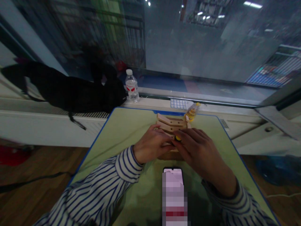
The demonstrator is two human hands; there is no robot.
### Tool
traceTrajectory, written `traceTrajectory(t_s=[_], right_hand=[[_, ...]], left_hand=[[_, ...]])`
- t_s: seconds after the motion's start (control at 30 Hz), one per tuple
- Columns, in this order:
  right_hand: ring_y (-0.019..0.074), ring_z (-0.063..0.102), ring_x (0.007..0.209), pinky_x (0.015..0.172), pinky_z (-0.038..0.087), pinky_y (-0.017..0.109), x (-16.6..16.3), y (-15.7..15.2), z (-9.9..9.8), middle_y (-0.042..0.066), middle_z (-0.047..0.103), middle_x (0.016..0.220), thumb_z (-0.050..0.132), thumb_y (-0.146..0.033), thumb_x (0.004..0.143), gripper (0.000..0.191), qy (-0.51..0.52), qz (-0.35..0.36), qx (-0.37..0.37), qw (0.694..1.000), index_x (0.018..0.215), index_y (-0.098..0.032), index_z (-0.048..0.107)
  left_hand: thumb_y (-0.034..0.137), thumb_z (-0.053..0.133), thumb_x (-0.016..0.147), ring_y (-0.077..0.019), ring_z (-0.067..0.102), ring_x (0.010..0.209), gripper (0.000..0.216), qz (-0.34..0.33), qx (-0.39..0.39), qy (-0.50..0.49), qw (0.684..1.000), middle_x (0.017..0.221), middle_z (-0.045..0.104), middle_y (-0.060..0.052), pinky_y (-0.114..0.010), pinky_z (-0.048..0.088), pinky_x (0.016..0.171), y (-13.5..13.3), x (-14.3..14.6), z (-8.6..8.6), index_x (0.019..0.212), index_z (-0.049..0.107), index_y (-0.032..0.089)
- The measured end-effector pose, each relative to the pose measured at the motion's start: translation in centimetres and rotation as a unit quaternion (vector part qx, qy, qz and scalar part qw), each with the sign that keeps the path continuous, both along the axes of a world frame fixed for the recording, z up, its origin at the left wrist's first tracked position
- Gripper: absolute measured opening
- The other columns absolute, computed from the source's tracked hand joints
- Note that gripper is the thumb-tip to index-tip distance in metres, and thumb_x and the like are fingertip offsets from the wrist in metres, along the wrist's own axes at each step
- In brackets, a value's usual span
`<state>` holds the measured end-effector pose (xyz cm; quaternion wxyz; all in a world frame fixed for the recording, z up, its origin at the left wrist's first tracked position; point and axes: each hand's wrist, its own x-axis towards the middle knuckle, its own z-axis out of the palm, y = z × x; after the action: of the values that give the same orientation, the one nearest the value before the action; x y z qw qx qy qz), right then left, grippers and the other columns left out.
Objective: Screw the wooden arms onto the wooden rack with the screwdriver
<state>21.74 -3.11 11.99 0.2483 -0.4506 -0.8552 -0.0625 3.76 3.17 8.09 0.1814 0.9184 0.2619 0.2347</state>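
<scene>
Wooden frame (170, 125), right at the fingers: left hand (151, 143) grasping its side, right hand (199, 147) pinching a small yellow piece (178, 138); phone (174, 185) nearer than the fingers on the tabletop (127, 131), yellow-labelled bottle (192, 111) just beyond them!

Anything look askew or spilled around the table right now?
The yellow-capped bottle beyond the wooden pieces tilts sharply, unlike the nearly upright water bottle; lens distortion may exaggerate that. No spill shows.

No text we can read, red-marked label on the clear bottle (132, 88) too small for us, phone screen (173, 188) pixelated
</scene>
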Motion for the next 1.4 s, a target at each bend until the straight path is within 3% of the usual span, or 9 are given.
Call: traceTrajectory(t_s=[0.4, 0.9, 1.2, 1.4], right_hand=[[0.0205, 0.059, 0.099, 0.089, 0.048, 0.039, 0.41, -0.03, 0.44, 0.007, 0.067, 0.112, 0.048, -0.02, 0.095, 0.027, 0.025, 0.044, -0.03, 0.998, 0.12, -0.017, 0.058], [0.0224, 0.062, 0.09, 0.081, 0.05, 0.039, -0.08, -0.02, 0.05, 0.009, 0.069, 0.103, 0.053, -0.024, 0.093, 0.021, 0.015, 0.009, -0.008, 1.0, 0.109, -0.016, 0.063], [0.0228, 0.061, 0.094, 0.083, 0.05, 0.041, 0.2, 0.1, -0.21, 0.009, 0.068, 0.104, 0.053, -0.025, 0.093, 0.024, 0.023, 0.007, -0.011, 1.0, 0.114, -0.016, 0.062], [0.0227, 0.062, 0.096, 0.083, 0.051, 0.042, 0.07, 0.02, 0.07, 0.011, 0.068, 0.106, 0.05, -0.027, 0.094, 0.026, 0.027, 0.011, -0.014, 0.999, 0.114, -0.014, 0.061]], left_hand=[[0.032, 0.059, 0.089, -0.0186, 0.065, 0.092, 0.015, -0.005, 0.003, 0.014, 1.0, 0.088, 0.072, -0.002, -0.039, 0.033, 0.1, 0.25, -0.02, -0.78, 0.089, 0.07, 0.021], [0.028, 0.051, 0.094, -0.0183, 0.062, 0.098, 0.019, -0.042, -0.009, 0.013, 0.999, 0.098, 0.071, -0.002, -0.037, 0.036, 0.097, 0.61, -0.3, -0.79, 0.099, 0.068, 0.022], [0.033, 0.061, 0.088, -0.0167, 0.064, 0.091, 0.014, -0.007, -0.002, 0.009, 1.0, 0.088, 0.072, 0.001, -0.037, 0.034, 0.099, 0.23, -0.15, -0.31, 0.091, 0.071, 0.024], [0.037, 0.058, 0.089, -0.0163, 0.065, 0.086, 0.021, 0.0, 0.006, -0.013, 1.0, 0.083, 0.072, 0.001, -0.039, 0.034, 0.101, 0.15, 0.11, -0.4, 0.084, 0.07, 0.021]])
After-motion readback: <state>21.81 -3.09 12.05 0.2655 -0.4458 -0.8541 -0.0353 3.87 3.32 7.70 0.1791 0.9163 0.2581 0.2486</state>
